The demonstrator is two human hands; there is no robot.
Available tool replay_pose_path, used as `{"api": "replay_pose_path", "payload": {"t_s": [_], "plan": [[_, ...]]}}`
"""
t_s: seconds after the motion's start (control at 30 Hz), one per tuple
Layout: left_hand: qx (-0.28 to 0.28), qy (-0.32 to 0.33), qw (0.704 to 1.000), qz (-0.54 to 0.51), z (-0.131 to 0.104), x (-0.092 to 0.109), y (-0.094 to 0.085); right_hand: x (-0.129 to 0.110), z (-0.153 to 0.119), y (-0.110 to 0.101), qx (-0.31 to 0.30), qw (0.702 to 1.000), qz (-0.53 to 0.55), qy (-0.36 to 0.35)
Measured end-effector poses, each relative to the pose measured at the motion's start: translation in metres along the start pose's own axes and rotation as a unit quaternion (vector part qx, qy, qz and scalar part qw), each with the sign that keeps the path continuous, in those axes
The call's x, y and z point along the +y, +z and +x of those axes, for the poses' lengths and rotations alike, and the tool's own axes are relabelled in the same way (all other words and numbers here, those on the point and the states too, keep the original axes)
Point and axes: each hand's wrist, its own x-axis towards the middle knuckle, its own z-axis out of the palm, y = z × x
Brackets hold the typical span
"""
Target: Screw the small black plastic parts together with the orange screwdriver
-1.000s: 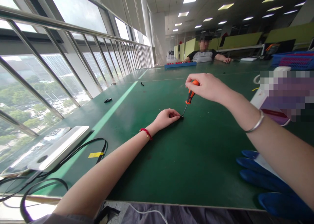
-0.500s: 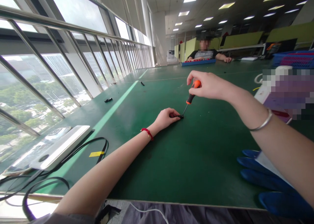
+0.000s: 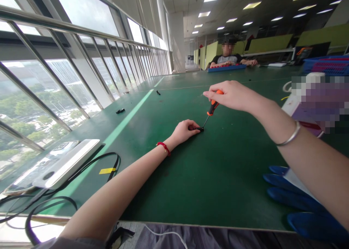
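On the green table (image 3: 218,176), my left hand (image 3: 185,130) pinches a small black part (image 3: 200,129), its fingers covering most of it. My right hand (image 3: 228,93) is closed round the orange and black handle of a screwdriver (image 3: 213,106). The screwdriver slants down to the left, and its tip meets the right end of the black part. What exactly the tip sits in is too small to make out.
Small black pieces (image 3: 120,111) lie to the left. A white device (image 3: 68,163) and black cables (image 3: 117,161) are at near left, blue gloves (image 3: 297,194) at near right. Across the table sits a person (image 3: 227,58) behind a blue tray (image 3: 226,68). A blue basket (image 3: 325,65) stands far right.
My right hand's fingers have shifted on the screwdriver handle, the index finger now straighter. My left hand and the black part stay put. Across the table, the blue tray has moved slightly right.
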Motion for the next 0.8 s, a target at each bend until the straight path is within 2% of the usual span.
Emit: {"api": "replay_pose_path", "payload": {"t_s": [0.2,0.33,0.8], "plan": [[-0.002,0.003,1.000,0.001,0.0002,0.0009,0.0002,-0.0019,0.0016,0.0012,0.019,0.999,-0.038,-0.014],[-0.004,0.001,1.000,0.002,0.0005,0.0002,0.0005,-0.0024,0.0006,0.0011,0.017,0.998,-0.056,0.008],[-0.008,0.009,1.000,0.001,0.0014,-0.0012,0.0006,-0.0034,-0.0007,0.0014,0.018,0.999,-0.025,0.016]]}}
